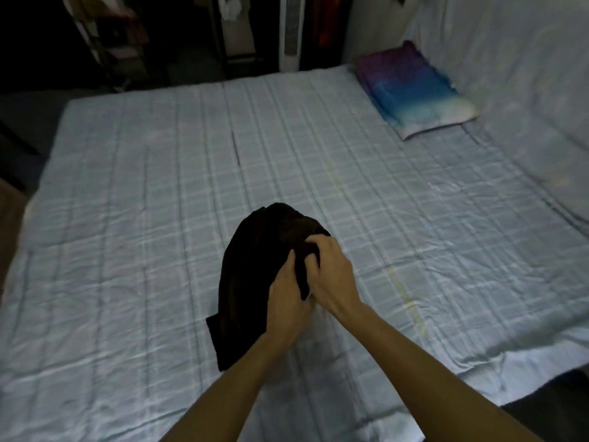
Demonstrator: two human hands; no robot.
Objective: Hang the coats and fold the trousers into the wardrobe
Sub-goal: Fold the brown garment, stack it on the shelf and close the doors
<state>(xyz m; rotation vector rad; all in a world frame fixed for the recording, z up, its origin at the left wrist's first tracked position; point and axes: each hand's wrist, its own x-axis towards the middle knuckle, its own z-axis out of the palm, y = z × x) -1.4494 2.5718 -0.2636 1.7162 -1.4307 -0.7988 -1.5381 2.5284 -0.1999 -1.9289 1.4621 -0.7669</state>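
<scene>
Both hands grip the dark garment (255, 282) above the bed (127, 218): left hand (287, 309) and right hand (328, 275) fingers clenched in bunched cloth. Folding stage, likely trousers; next, spread it flat.

No text, label, brand, number or sign can be read anywhere; the room is dim and blurred.
</scene>
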